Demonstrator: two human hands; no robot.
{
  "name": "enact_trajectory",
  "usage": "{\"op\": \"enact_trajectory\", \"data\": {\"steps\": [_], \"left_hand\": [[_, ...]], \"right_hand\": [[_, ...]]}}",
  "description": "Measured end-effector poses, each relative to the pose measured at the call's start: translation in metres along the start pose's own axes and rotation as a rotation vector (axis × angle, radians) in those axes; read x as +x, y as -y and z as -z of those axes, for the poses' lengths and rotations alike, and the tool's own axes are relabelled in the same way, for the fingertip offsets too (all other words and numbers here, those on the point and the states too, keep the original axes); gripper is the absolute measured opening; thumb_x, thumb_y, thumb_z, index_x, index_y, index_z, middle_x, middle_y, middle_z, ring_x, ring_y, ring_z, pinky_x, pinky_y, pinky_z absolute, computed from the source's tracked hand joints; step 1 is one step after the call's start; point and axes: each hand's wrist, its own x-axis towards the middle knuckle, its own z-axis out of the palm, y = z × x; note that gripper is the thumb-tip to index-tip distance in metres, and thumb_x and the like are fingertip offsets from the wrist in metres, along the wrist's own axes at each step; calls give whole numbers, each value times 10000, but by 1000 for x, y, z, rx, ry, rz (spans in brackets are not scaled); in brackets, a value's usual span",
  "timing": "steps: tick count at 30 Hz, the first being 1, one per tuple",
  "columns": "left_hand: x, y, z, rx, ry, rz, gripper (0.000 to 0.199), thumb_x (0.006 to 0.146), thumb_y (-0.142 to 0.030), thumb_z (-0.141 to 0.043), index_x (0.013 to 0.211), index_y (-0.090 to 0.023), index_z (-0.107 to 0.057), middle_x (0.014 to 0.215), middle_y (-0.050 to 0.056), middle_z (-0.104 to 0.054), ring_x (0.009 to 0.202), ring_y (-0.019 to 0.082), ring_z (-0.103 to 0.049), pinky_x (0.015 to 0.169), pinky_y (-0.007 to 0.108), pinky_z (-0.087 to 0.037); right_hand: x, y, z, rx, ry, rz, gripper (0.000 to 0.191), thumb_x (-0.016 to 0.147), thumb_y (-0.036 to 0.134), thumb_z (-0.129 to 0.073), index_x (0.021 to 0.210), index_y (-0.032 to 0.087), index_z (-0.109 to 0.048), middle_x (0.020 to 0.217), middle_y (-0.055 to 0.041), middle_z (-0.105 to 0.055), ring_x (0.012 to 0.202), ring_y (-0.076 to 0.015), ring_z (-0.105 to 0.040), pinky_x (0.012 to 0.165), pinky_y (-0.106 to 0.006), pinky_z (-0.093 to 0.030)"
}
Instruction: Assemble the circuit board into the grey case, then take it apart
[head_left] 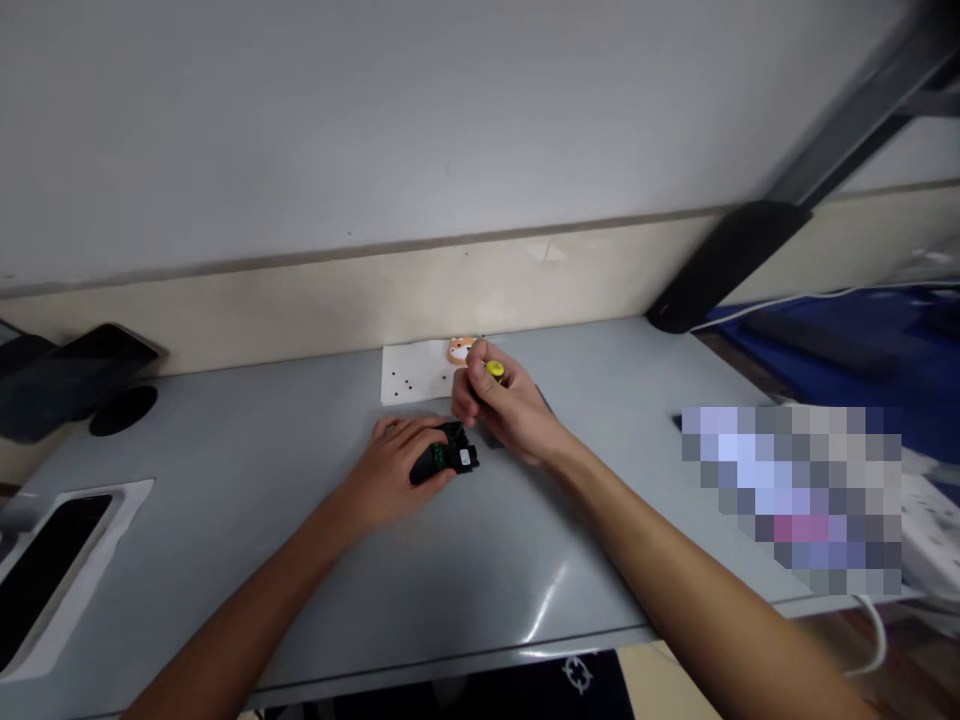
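Note:
My left hand is wrapped over a small black device, shaped like an opened computer mouse, and holds it on the grey table. A green circuit board and a white label show on its right side. Just up and to the right, my right hand is closed round a screwdriver; only its yellow-capped handle end shows clearly, and the tip is hard to make out. Part of a dark flat item shows beneath my right hand.
Several tiny dark pieces, like screws, lie on a white sheet by the wall, beside an orange-and-white animal-faced item. A phone lies at left near a round dark base. A blurred-out object and power strip are at right.

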Motion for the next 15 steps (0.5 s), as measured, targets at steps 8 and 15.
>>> {"op": "enact_trajectory", "data": {"steps": [8,15], "left_hand": [[1,-1,0,4,6,-5,211,939,-303,-657,1140,-267,-606,1378,42,-639,1279,246,-576,1104,468,-343],[0,-1,2,17,13,-1,212,952,-321,-643,1160,-284,-629,1409,30,-620,1279,241,-577,1127,462,-340]], "right_hand": [[4,2,7,75,27,-51,361,979,539,-533,861,210,-623,782,-24,-539,727,-152,-514,713,-316,-442],[4,-2,11,79,-44,-34,345,912,496,-689,852,258,-446,712,48,-510,602,-112,-445,624,-282,-392]]}}
